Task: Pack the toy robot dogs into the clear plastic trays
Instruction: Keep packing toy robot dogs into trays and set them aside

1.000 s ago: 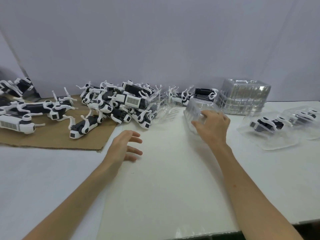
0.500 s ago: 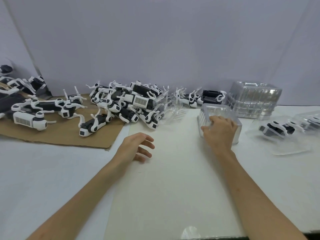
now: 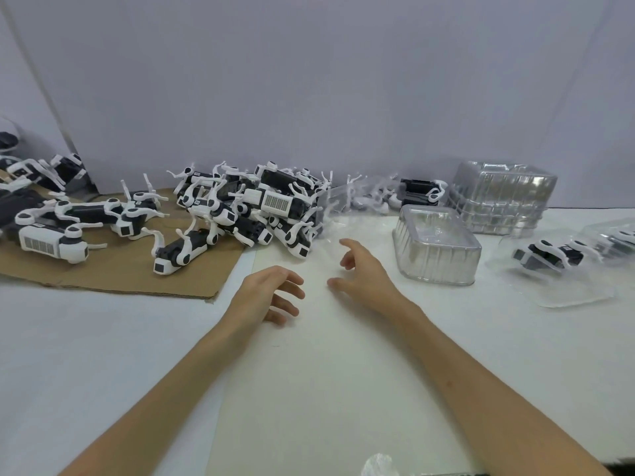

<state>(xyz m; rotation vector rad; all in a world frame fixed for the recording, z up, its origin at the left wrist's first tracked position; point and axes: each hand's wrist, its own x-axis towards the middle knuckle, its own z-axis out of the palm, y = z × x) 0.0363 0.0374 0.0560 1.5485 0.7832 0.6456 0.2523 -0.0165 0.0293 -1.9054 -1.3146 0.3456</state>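
Toy robot dogs point(image 3: 240, 211) lie heaped on the bench point(image 3: 68, 338) and a cardboard sheet point(image 3: 113, 269). Left hand point(image 3: 264, 293) and right hand point(image 3: 367, 276) are released, grasping nothing. One clear tray point(image 3: 436, 249) sits just right of them, near a tray stack point(image 3: 501, 197).

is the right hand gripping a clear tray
No, the right hand is open and empty, apart from the nearest clear tray on the table.

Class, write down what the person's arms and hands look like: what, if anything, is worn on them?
The left arm and right arm are bare to the picture's edge, no sleeves in view. The left hand and right hand wear no gloves; no rings, watch or bands show.
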